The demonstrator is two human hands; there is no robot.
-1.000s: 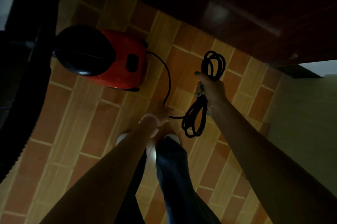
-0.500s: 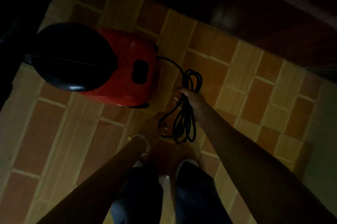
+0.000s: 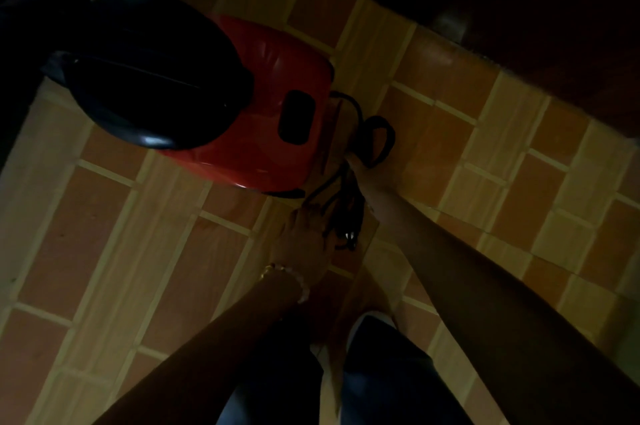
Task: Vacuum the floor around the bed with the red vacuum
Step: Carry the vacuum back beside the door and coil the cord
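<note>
Red vacuum (image 3: 263, 127) sits on the tile floor (image 3: 138, 234) around 10 o'clock in view, right hand (image 3: 360, 170) gripping the coiled power cord (image 3: 379, 139) at its 3 o'clock side, left hand (image 3: 304, 244) down by the plug (image 3: 350, 236) (too dark to tell its grip), so looks like setup, next up: uncoil, plug in.

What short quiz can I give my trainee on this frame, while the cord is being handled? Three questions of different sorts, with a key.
1. Short answer: what does the right grip hold?
2. Multiple choice: the bracelet is on which wrist? A) left B) right C) neither
3. True or false: the red vacuum stands on a carpet.

Key:
1. The bundled black cord, close behind the vacuum.
2. A
3. False. It stands on the tiled floor.
</note>
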